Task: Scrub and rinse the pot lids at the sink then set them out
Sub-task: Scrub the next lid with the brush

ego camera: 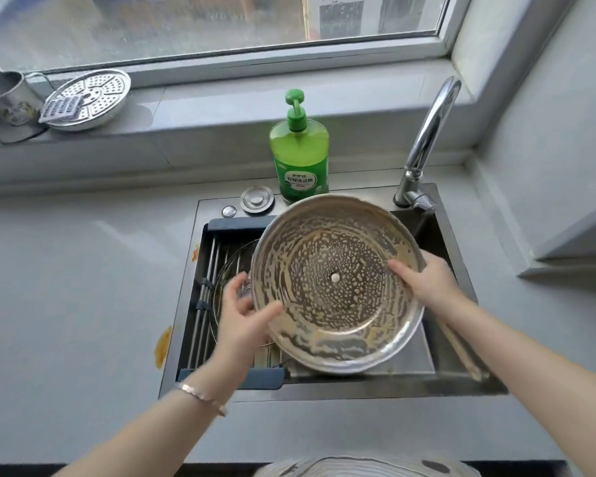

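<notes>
- Drain rack (203,287): it spans the left part of the sink (324,387). A second round item lies on it, seemingly a glass lid (226,287), half hidden behind the left hand.
- Left hand (245,318): it holds the near-left rim of the pot lid (334,280), with the thumb laid over the soapy inner face and the fingers curled behind the edge. The hand is blurred, so the finer finger positions cannot be told.
- Pot lid: a large steel round held clear above the middle of the sink, between the two hands. Its hollow underside faces up towards the person, coated in yellowish suds. It is tilted, with the far edge higher and the near edge dipping towards the sink's front rim. Being round it has no long axis, so the tilt of its face is what counts.
- Soap bottle (301,156): it stands upright on the sink's back edge, just behind the lid's far rim.
- Right hand (427,280): it is clamped on the lid's right rim, with the thumb on the inner face and the fingers out of sight behind.
- Faucet (427,139): it stands at the sink's far-right corner, beyond and to the right of the lid. No water is seen running.
- Judgement: scrubbing of this face looks done and rinsing comes next. The tap lies up and to the right of the lid and nearer the right hand, so the left hand would have to carry the lid while the right frees itself for the lever.
</notes>
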Available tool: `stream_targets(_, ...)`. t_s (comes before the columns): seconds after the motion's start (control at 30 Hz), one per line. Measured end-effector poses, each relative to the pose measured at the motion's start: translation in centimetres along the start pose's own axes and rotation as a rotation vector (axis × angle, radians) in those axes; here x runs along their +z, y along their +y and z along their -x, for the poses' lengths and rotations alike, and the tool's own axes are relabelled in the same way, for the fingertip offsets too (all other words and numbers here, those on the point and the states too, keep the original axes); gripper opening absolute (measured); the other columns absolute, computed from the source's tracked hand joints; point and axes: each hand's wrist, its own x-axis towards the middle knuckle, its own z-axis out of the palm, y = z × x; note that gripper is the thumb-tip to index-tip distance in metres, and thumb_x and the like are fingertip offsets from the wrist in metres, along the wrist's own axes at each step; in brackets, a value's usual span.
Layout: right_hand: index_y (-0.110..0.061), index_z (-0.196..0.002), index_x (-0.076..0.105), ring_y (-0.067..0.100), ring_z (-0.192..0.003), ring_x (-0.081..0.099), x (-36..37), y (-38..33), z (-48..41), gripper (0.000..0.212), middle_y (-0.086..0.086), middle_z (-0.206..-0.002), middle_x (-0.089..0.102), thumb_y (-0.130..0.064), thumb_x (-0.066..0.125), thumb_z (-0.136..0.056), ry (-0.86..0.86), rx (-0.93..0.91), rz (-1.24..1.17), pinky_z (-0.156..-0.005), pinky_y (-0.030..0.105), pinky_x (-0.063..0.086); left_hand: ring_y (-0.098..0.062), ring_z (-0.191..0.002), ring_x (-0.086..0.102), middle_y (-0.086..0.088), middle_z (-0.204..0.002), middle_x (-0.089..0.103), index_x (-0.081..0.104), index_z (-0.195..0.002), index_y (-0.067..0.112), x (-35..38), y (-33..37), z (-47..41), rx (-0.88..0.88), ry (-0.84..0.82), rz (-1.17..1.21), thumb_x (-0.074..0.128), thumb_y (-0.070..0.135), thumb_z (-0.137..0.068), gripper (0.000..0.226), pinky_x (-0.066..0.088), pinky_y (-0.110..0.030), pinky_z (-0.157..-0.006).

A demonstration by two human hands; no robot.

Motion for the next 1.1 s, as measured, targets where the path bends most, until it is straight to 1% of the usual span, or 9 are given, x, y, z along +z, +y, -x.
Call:
stream_targets(0.1, -0.029, -0.099, 0.065, -0.009, -0.072, 0.062, -1.3, -1.4, -0.6, 0.022, -0.021, -0.081, 0.067, -0.017, 0.070, -0.081, -0.180, -0.130, 0.124, -0.061, 0.006, 0.045, -0.014, -0.090, 0.067, -0.003, -0.106, 0.064, 0.033, -0.137, 0.034, -1.4, 3.7, -2.5, 0.106, -0.099, -0.348, 0.072, 0.018, -0.078, 0.072, 0.053, -0.025, -0.064)
stream_targets(0.23, -0.037, -0.129, 0.047, -0.018, -0.091, 0.055, -1.0, -3.8, -1.0, 0.065, -0.015, -0.113, 0.063, -0.019, 0.076, -0.074, -0.354, -0.218, 0.197, -0.075, 0.000, 0.040, -0.010, -0.075, 0.071, 0.005, -0.083, 0.073, 0.060, -0.104, 0.036, -0.3, 7.2, -3.4, 0.123, -0.418, -0.803, 0.057, 0.041, -0.087, 0.017, 0.057, -0.031, -0.069)
stream_targets(0.37, -0.039, -0.134, 0.045, 0.014, -0.096, 0.056, -0.4, -5.7, -0.3, 0.056, -0.005, -0.107, 0.061, -0.045, 0.064, -0.081, 0.064, -0.422, 0.532, -0.072, 0.028, 0.043, -0.016, -0.079, 0.066, 0.005, -0.080, 0.070, 0.063, -0.083, 0.028, 1.5, 6.8, -2.6, 0.237, -0.244, -0.952, 0.033, 0.051, -0.096, 0.040, 0.052, -0.038, -0.083)
stream_targets(0.47, -0.030, -0.132, 0.051, 0.028, -0.078, 0.056, 0.1, -6.7, 1.3, 0.039, 0.008, -0.090, 0.060, -0.031, 0.052, -0.093, 0.394, -0.532, 0.596, -0.058, 0.029, 0.034, -0.024, -0.086, 0.063, -0.003, -0.088, 0.069, 0.062, -0.088, 0.021, 2.3, 5.6, -1.7, 0.253, -0.076, -0.933, 0.031, 0.043, -0.099, 0.040, 0.050, -0.041, -0.084)
stream_targets(0.7, -0.022, -0.122, 0.062, 0.032, -0.043, 0.049, 6.3, -7.8, 7.0, 0.045, 0.009, -0.069, 0.052, -0.005, 0.053, -0.080, 0.099, -0.814, 0.619, -0.040, 0.029, 0.036, -0.032, -0.086, 0.059, -0.009, -0.091, 0.063, 0.058, -0.088, 0.011, 4.8, 5.6, -0.2, 0.426, 0.074, -1.076, 0.036, 0.020, -0.096, 0.024, 0.048, -0.039, -0.073)
stream_targets(0.8, -0.029, -0.128, 0.055, 0.033, -0.062, 0.055, 4.6, -7.2, 4.6, 0.042, 0.010, -0.076, 0.056, -0.010, 0.047, -0.091, 0.128, -0.619, 0.520, -0.055, 0.037, 0.042, -0.032, -0.078, 0.057, -0.010, -0.082, 0.062, 0.056, -0.082, 0.006, 4.0, 5.5, 0.0, 0.464, 0.099, -1.052, 0.038, 0.023, -0.098, 0.029, 0.045, -0.039, -0.067)
stream_targets(0.93, -0.029, -0.134, 0.048, 0.027, -0.098, 0.060, 2.0, -6.5, 2.3, 0.040, 0.010, -0.110, 0.067, -0.017, 0.045, -0.096, 0.172, -0.256, 0.300, -0.078, 0.029, 0.043, -0.026, -0.063, 0.049, -0.002, -0.065, 0.050, 0.045, -0.072, 0.009, 3.3, 5.0, 0.4, 0.492, 0.155, -1.058, 0.037, 0.021, -0.098, 0.030, 0.035, -0.035, -0.054)
stream_targets(1.0, -0.029, -0.133, 0.050, 0.031, -0.084, 0.060, 3.3, -7.1, 3.6, 0.042, 0.007, -0.090, 0.067, -0.014, 0.046, -0.094, 0.145, -0.420, 0.367, -0.069, 0.034, 0.044, -0.026, -0.065, 0.048, -0.001, -0.066, 0.049, 0.044, -0.075, 0.012, 4.0, 4.8, 0.5, 0.509, 0.141, -1.122, 0.036, 0.021, -0.098, 0.026, 0.029, -0.033, -0.055)
stream_targets(1.1, -0.031, -0.128, 0.055, 0.026, -0.059, 0.047, 4.7, -7.4, 5.3, 0.043, -0.009, -0.062, 0.038, -0.013, 0.048, -0.090, 0.056, -0.685, 0.466, -0.053, 0.033, 0.034, -0.033, -0.077, 0.055, -0.011, -0.081, 0.061, 0.053, -0.085, 0.009, 4.5, 4.9, 0.4, 0.509, 0.126, -1.158, 0.037, 0.022, -0.098, 0.024, 0.031, -0.033, -0.060)
